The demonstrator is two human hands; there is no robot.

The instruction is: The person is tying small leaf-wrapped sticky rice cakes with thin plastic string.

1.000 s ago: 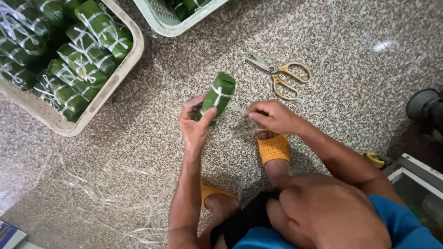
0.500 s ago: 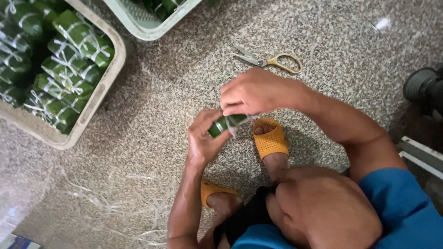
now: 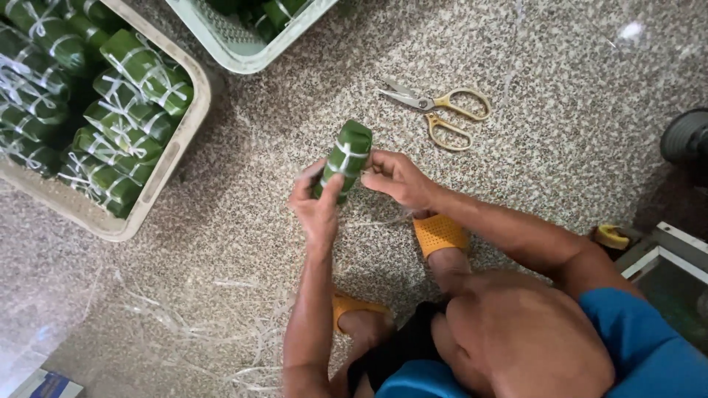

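A green leaf-wrapped bundle, tied with white string, is held upright-tilted above the speckled floor. My left hand grips its lower end from the left. My right hand touches its right side, fingers pinched at the string. Below the hands are my feet in orange sandals. Yellow-handled scissors lie on the floor, up and to the right of the bundle.
A beige crate at the left holds several tied green bundles. A pale green basket with more green bundles stands at the top. Loose white strings litter the floor at the lower left. A dark round object sits at the right edge.
My right hand covered the bundle half a second ago; now it has moved to the bundle's right side, and the bundle stands up in view again.
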